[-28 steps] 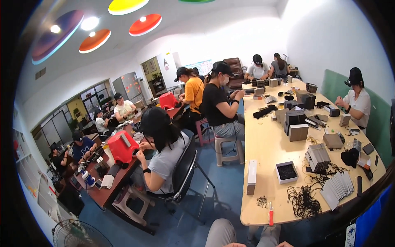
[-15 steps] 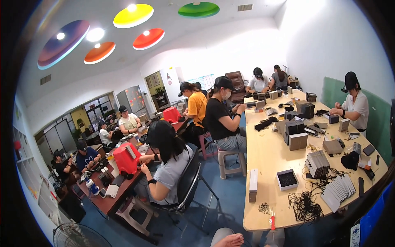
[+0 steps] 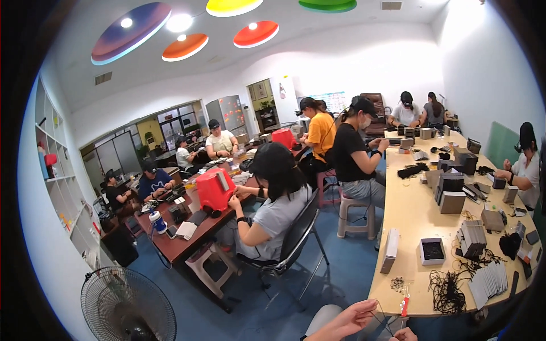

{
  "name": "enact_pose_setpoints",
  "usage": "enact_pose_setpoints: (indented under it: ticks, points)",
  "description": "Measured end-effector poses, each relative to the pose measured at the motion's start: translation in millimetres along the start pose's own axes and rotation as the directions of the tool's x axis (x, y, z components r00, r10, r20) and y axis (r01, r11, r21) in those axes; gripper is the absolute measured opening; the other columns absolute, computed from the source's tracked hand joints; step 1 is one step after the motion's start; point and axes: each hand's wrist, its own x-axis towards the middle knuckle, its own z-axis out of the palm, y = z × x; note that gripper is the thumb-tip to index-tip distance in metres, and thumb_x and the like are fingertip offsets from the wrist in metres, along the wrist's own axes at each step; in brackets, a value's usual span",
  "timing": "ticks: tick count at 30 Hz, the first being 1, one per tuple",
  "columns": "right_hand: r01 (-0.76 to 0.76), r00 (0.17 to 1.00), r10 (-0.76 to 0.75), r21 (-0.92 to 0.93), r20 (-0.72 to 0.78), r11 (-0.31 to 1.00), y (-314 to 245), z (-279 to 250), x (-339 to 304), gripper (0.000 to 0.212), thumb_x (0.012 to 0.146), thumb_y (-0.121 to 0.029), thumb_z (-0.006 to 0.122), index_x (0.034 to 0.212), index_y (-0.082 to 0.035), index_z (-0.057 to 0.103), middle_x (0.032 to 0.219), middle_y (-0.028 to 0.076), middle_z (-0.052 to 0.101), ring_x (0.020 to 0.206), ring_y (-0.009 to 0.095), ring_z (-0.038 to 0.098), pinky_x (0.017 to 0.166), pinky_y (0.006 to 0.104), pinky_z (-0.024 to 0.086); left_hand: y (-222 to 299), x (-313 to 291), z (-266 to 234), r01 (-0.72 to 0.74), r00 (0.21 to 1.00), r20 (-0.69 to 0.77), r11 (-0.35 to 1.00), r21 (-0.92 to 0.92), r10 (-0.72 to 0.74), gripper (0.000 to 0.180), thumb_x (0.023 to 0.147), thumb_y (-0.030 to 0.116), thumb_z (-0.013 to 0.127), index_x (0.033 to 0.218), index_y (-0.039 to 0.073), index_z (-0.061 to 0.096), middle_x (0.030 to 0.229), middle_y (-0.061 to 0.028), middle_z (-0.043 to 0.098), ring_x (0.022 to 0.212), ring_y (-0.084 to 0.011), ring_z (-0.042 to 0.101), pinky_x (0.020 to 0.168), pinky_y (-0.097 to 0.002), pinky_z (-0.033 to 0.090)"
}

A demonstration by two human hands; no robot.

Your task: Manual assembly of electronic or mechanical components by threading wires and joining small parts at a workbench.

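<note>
At the lower edge, in front of the wooden table's near end, my left hand (image 3: pixel 348 321) pinches a thin black cord (image 3: pixel 382 319) between thumb and fingertips. The cord runs slantwise down to my right hand (image 3: pixel 405 335), whose fingers are closed on its other part; the frame's edge cuts off much of this hand. Just beyond them a red-handled tool (image 3: pixel 404 307) with a thin tip lies at the table's near edge. Beside it is a scatter of tiny dark pieces (image 3: pixel 397 283). A tangle of black cords (image 3: pixel 447 291) lies to the right.
On the wooden table (image 3: pixel 406 221) stand an upright narrow box (image 3: pixel 389 251), a white open box (image 3: pixel 432 261) of small black pieces, fanned pale cards (image 3: pixel 488 284) and several grey boxes. Co-workers sit around both tables. A chair (image 3: pixel 293 236) and a fan (image 3: pixel 128 307) stand left.
The view has swung left, so the room has shifted rightward in the picture. My left hand has risen further into view, and my right hand and the stretched cord now show.
</note>
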Motion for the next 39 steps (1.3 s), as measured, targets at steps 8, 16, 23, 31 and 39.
enact_pose_setpoints:
  ticks: [8,16,23,31,39]
  points:
    - [0.029,0.996,-0.043,-0.175,-0.078,0.984,-11,-12,-6,0.007,0.089,-0.002,0.059,0.095,0.001,0.057,0.073,0.006,0.063,0.065,0.011,0.061,0.059,0.0241,0.048,-3,-6,6,0.017,1.0,-0.007,0.932,0.363,-0.016,0.016,0.094,0.021,0.058,0.095,0.006,0.061,0.065,0.0106,0.036,0.05,0.0014,0.027,0.042,-0.0171,0.018]
    - [0.046,0.997,-0.067,-0.337,-0.049,0.94,-21,-1,-6,0.007,0.088,-0.003,0.061,0.092,0.002,0.059,0.069,0.007,0.065,0.064,0.01,0.062,0.057,0.0239,0.048,-3,-4,16,-0.006,0.999,-0.048,0.953,0.304,0.022,0.015,0.095,0.017,0.057,0.099,0.003,0.062,0.065,0.0095,0.039,0.05,0.001,0.028,0.042,-0.0164,0.021]
    - [0.08,0.994,-0.102,-0.34,-0.048,0.937,-22,3,-13,0.005,0.087,-0.003,0.061,0.089,0.002,0.06,0.071,0.007,0.065,0.064,0.01,0.062,0.058,0.024,0.048,-11,-1,7,-0.049,0.999,0.012,0.997,0.061,0.049,0.013,0.094,0.012,0.057,0.101,0.002,0.062,0.069,0.0083,0.044,0.051,0.0008,0.029,0.043,-0.0162,0.024]
    - [0.044,0.915,-0.024,0.041,-0.403,0.998,29,-34,-14,0.006,0.083,-0.004,0.063,0.081,0.0,0.059,0.07,0.006,0.062,0.061,0.011,0.059,0.054,0.0227,0.045,-31,-1,2,-0.062,0.973,-0.116,0.71,0.701,0.199,0.017,0.091,0.023,0.064,0.095,0.008,0.065,0.07,0.0082,0.051,0.058,0.0001,0.039,0.049,-0.0164,0.028]
    - [0.014,0.872,-0.017,-0.009,-0.489,1.0,48,-53,-29,0.01,0.089,-0.008,0.058,0.085,0.0,0.059,0.069,0.005,0.063,0.06,0.009,0.059,0.055,0.0209,0.044,-71,21,0,-0.252,0.793,0.158,0.08,0.964,0.588,0.013,0.09,0.016,0.062,0.089,0.003,0.064,0.068,-0.0023,0.066,0.057,-0.0033,0.055,0.052,-0.0202,0.04]
